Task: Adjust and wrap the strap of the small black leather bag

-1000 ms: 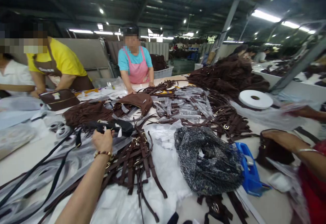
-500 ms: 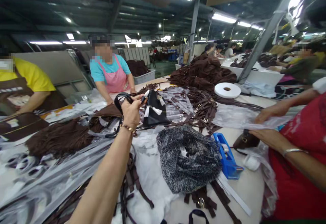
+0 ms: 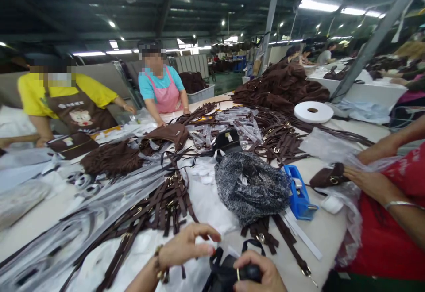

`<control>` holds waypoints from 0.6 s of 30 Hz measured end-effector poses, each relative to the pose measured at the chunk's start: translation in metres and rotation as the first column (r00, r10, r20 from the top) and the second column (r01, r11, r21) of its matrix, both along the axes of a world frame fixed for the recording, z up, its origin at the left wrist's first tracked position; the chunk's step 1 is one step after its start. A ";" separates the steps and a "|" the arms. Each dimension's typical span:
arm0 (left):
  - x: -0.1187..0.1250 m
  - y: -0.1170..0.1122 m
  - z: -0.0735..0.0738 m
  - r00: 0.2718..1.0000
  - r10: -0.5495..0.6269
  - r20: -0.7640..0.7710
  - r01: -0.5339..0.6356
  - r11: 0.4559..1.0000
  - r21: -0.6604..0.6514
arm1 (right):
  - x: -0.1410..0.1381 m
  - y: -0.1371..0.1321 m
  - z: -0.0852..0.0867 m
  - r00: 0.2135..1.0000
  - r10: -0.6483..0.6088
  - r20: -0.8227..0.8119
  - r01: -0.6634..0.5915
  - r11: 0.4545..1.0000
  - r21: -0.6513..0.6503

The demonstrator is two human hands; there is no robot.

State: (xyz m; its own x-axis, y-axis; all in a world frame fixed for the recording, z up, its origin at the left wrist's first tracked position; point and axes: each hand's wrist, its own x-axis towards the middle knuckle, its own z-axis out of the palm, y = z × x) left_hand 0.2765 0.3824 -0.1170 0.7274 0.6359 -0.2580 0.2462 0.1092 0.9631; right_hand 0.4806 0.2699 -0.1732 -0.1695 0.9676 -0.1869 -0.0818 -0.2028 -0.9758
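Both my hands are low at the near edge of the table. My right hand (image 3: pixel 260 274) is closed round a small black bag (image 3: pixel 226 274) with a thin black strap loop. My left hand (image 3: pixel 186 250), a bead bracelet at its wrist, hovers beside the bag with the fingers curled into a pinch over its top; what they pinch is hidden. A second black bag (image 3: pixel 227 140) lies farther up the table among the straps. A grey speckled fabric heap (image 3: pixel 252 188) sits just beyond my hands.
Brown leather straps (image 3: pixel 166 203) and white sheets cover the table. A blue tape dispenser (image 3: pixel 299 192) and a white tape roll (image 3: pixel 313 112) lie right. A person in red (image 3: pixel 388 221) holds a brown pouch in plastic at the right. Two people stand across the table.
My left hand held a black bag up over the table; that bag now lies among the straps. The hand has dropped to the near edge, where my right hand now grips another black bag.
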 end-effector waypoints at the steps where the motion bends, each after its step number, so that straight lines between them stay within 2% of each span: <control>1: -0.006 -0.026 0.001 0.997 -0.072 -0.003 0.072 0.997 0.030 | -0.001 0.000 0.004 0.998 -0.007 -0.060 0.005 0.999 -0.038; 2: -0.009 -0.048 0.001 0.994 -0.106 -0.003 0.106 0.991 0.081 | -0.002 -0.001 0.008 0.993 -0.014 -0.116 0.005 0.997 -0.072; 3: -0.011 -0.066 0.000 0.996 -0.085 -0.006 0.085 0.987 0.139 | -0.004 -0.002 0.013 0.987 -0.016 -0.162 0.001 0.996 -0.093; 6: -0.006 -0.100 -0.002 0.995 0.092 -0.037 -0.078 0.955 0.288 | -0.010 -0.004 0.032 0.969 0.021 -0.248 -0.045 0.995 -0.091; 10: 0.001 -0.115 0.002 0.956 0.286 -0.060 -0.247 0.900 0.360 | -0.015 -0.001 0.052 0.938 0.063 -0.342 -0.089 0.994 -0.062; 13: 0.001 -0.121 0.011 0.908 0.418 -0.037 -0.369 0.837 0.403 | -0.012 0.002 0.059 0.919 0.072 -0.387 -0.097 0.994 -0.044; 18: 0.006 -0.139 0.028 0.836 0.532 -0.130 -0.362 0.715 0.598 | 0.004 -0.002 0.060 0.897 0.083 -0.434 -0.107 0.994 -0.032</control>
